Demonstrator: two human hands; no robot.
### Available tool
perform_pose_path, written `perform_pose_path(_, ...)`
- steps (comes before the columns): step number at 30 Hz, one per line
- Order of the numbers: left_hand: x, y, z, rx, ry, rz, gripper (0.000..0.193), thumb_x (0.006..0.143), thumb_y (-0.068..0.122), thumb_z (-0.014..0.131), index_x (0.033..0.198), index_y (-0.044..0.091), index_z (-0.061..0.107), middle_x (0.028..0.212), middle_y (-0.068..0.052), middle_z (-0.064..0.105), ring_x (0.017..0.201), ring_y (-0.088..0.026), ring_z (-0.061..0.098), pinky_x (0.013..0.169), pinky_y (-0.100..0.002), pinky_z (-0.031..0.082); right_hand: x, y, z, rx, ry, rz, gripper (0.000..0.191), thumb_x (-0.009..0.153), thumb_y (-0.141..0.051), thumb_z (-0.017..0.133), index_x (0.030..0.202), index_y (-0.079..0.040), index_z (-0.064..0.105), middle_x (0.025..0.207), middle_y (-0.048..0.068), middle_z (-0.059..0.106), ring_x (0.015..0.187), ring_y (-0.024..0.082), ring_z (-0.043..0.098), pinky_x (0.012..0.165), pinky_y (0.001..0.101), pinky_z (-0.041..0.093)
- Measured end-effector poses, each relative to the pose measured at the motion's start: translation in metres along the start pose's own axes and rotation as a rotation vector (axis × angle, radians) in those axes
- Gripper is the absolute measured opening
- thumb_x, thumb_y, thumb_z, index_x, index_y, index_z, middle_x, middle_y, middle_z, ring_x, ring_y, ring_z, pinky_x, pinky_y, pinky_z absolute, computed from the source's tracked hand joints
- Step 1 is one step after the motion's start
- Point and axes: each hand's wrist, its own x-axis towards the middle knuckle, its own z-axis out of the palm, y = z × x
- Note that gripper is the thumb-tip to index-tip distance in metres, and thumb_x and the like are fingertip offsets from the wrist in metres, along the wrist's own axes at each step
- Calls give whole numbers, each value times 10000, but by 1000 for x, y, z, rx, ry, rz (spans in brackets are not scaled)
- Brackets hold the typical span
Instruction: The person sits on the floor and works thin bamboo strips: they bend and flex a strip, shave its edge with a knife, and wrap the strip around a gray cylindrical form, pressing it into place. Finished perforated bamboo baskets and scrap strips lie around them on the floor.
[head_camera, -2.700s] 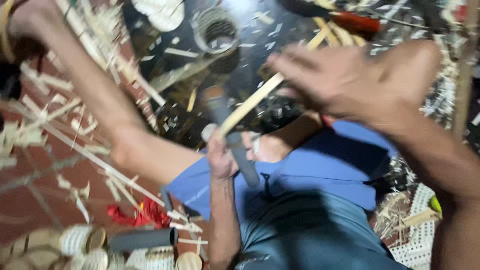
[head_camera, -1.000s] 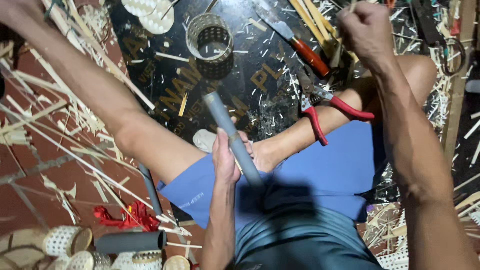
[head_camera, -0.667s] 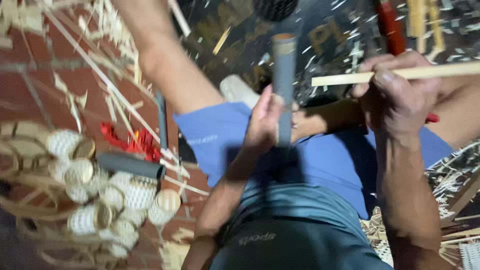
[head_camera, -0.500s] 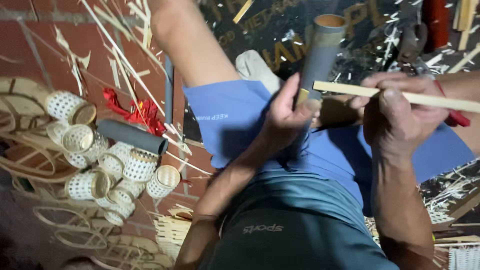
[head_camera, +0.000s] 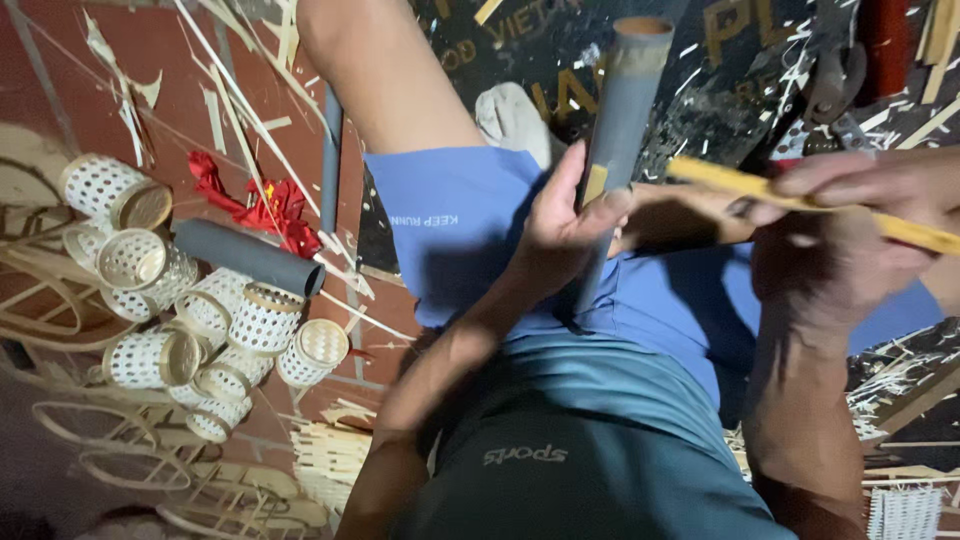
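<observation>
Sitting on the floor in blue shorts (head_camera: 470, 220), a person steadies a grey plastic pipe (head_camera: 620, 130) upright against the lap, the left hand (head_camera: 565, 235) wrapped round its lower half with the thumb pressed to its side. The right hand (head_camera: 850, 240), blurred, is closed on a flat, pale yellow bamboo strip (head_camera: 800, 200) that runs across toward the pipe, its free end stopping just short of it. The step in hand looks like bringing strip to pipe, as if to bend or wrap it round that form; a judgement only. That would call for the end to be laid on the pipe and pinned under the left thumb. At the left lie a heap of small woven white cane cylinders (head_camera: 180, 320), a second dark grey tube (head_camera: 245, 255) and a crumpled red scrap (head_camera: 255, 205); red-handled pliers (head_camera: 860, 60) lie at the far right.
</observation>
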Motion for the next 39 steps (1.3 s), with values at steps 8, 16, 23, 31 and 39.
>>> perform_pose_path(8,-7,-4,0,123,-49,52,879,990,656,647,1538,22,382,1218,-93,627,1159,-155,590,1027,-321,511,0,-5,22,-307,-231,-27,129,1056,-22,656,1108,91,622,1104,288,676,913,321,734,800,366,662)
perform_pose_path(16,-9,7,12,343,59,-68,874,933,654,609,1509,26,414,1200,-154,676,1107,-215,676,968,-363,554,-12,-5,21,-413,-156,121,154,1029,-27,661,1027,124,627,1050,292,705,916,274,705,821,334,602)
perform_pose_path(23,-11,-12,10,408,131,38,876,958,635,625,1521,23,351,1217,-191,653,1110,-293,697,963,-413,565,-25,10,4,-336,-172,146,171,1066,-40,679,1025,113,614,1088,300,708,888,215,731,793,291,621)
perform_pose_path(31,-10,-14,9,320,179,-90,794,954,457,660,1525,-5,358,1114,-213,637,948,-302,659,824,-431,558,-8,2,15,-345,-63,197,166,1019,-69,693,965,54,595,930,210,640,865,205,719,764,271,592)
perform_pose_path(39,34,-10,7,856,195,291,623,1030,197,675,1503,-63,364,1225,-283,600,1088,-407,623,912,-491,529,33,-30,-10,-175,194,222,321,1070,-67,672,1350,17,538,925,176,692,581,151,583,524,276,480)
